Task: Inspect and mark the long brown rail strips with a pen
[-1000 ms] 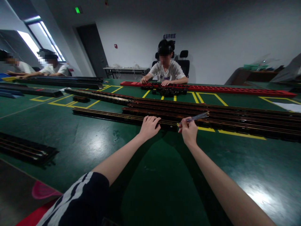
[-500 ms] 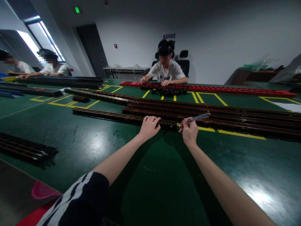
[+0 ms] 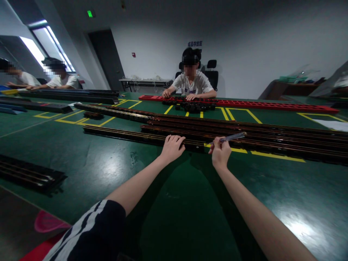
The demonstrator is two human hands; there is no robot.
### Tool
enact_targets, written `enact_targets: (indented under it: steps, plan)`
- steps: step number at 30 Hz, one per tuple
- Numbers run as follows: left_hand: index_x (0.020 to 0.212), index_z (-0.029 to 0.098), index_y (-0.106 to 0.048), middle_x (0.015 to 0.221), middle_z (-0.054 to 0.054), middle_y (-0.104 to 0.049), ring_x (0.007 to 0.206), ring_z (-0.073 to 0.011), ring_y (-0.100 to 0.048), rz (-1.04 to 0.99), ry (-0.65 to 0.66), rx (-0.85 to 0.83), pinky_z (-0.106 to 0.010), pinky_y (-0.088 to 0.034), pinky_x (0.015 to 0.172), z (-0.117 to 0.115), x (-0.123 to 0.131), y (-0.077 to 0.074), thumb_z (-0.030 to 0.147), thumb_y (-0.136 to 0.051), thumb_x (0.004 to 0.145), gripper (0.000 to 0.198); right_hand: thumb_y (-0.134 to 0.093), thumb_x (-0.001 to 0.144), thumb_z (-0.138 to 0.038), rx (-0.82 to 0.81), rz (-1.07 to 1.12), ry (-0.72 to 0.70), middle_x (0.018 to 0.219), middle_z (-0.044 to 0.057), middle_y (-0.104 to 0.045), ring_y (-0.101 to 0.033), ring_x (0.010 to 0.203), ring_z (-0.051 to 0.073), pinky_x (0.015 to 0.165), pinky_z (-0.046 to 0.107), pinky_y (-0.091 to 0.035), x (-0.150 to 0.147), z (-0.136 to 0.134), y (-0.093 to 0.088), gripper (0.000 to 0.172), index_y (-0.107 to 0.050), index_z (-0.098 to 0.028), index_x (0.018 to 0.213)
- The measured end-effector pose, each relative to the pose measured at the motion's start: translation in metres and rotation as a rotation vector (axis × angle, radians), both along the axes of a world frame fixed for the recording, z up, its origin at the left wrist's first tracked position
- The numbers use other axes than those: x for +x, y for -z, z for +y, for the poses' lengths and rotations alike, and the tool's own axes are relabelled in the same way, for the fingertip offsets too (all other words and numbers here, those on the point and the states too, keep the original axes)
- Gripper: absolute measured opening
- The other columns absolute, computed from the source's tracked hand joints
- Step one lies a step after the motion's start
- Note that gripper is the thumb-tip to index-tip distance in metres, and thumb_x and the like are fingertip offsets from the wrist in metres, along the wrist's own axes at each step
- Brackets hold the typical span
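A long black rail with brass-coloured lines along it lies on the green table. Near its right end my left hand is closed over it, fingers across the top and thumb on the near side. My right hand pinches a screwdriver with a clear handle. Its handle points up to the right, and its thin shaft reaches left toward the rail's end. Whether the tip touches the rail I cannot tell. Just behind both hands lies a bundle of similar long rails.
Across the table a person works at a red slotted rack with black parts before it. Two more people sit at the far left near other dark rails. Another rail bundle lies at the near left edge.
My right hand and the screwdriver have shifted slightly to the right, away from the rail's end. The left hand stays on the rail.
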State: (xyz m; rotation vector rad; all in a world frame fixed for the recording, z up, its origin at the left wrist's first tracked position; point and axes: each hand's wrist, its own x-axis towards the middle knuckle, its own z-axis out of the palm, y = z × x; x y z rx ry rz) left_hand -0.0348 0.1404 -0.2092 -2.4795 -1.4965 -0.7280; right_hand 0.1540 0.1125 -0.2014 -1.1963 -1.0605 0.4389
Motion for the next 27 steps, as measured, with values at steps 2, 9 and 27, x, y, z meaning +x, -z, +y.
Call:
enact_targets:
  steps: [2,9,27]
  plan:
    - [0.124,0.017,-0.057,0.117,-0.008,-0.064,0.114,-0.0222,-0.054,-0.003,0.005,0.011,-0.043,-0.032,0.108,0.0,0.0,0.001,0.026,-0.043,0.091,0.036,-0.045,0.085,-0.06,0.022,-0.047,0.009,0.056,-0.005,-0.051,-0.049,0.04,0.012,0.041,0.023,-0.039,0.001,0.0,0.0,0.039,-0.047,-0.021,0.078]
    - [0.121,0.018,-0.059,0.114,-0.007,-0.065,0.111,-0.0225,-0.056,0.002,-0.007,0.034,-0.042,-0.035,0.105,0.001,0.0,0.0,0.025,-0.046,0.09,0.034,-0.042,0.088,-0.045,0.026,-0.355,0.09,0.072,0.002,-0.064,-0.062,0.067,0.019,0.059,0.028,-0.045,0.001,0.002,0.004,0.026,-0.056,-0.023,0.085]
    - [0.116,0.018,-0.059,0.112,-0.007,-0.065,0.108,-0.0234,-0.054,-0.009,0.01,0.002,-0.041,-0.036,0.1,-0.002,0.001,-0.004,0.024,-0.048,0.087,0.032,-0.061,0.083,-0.03,0.032,-0.885,-0.11,0.1,0.007,-0.069,-0.058,0.09,0.027,0.076,0.038,-0.039,0.002,0.015,0.018,0.013,-0.049,-0.024,0.081]
